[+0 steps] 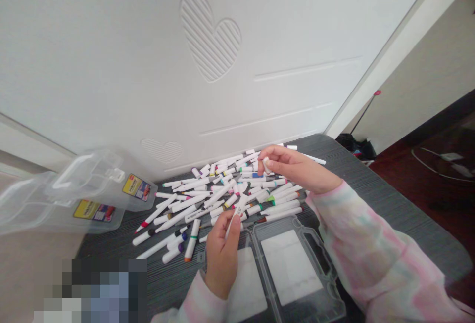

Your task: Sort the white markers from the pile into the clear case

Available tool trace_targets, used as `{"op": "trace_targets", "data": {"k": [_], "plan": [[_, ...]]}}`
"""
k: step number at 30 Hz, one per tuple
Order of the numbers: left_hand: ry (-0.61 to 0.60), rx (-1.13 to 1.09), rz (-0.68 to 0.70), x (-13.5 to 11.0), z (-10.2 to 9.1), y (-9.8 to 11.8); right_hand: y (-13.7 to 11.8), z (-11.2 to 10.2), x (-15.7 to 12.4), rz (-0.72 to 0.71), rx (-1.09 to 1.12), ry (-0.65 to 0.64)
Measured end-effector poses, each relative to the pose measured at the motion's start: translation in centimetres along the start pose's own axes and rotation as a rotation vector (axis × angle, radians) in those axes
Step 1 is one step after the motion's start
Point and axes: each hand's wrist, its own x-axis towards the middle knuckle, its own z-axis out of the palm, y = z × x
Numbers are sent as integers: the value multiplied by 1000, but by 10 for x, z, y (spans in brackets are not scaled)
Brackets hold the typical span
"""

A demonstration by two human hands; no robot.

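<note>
My left hand (221, 249) is closed around a white marker (237, 213), tip end pointing up and away over the pile. My right hand (293, 167) pinches a small white cap (266, 164) between thumb and fingers, a short way above and right of the marker. Beneath both hands lies a spread pile of white markers (208, 197) with coloured bands and caps on a dark grey table (374, 199). An open clear plastic case (297, 268) lies just in front of me, between my forearms.
Two clear plastic cases (85, 192) with yellow labels stand at the left. A white panel with embossed hearts (210, 36) rises behind the table. The table's right edge drops to a dark floor with cables (445, 160). A blurred patch covers the lower left.
</note>
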Motion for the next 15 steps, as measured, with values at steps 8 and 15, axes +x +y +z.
{"op": "trace_targets", "data": {"k": [8, 15], "plan": [[-14, 32, 25, -1, -1, 3, 8, 14, 8, 39, 170, -50], [-12, 63, 42, -2, -2, 3, 7, 15, 7, 88, 135, -53]]}}
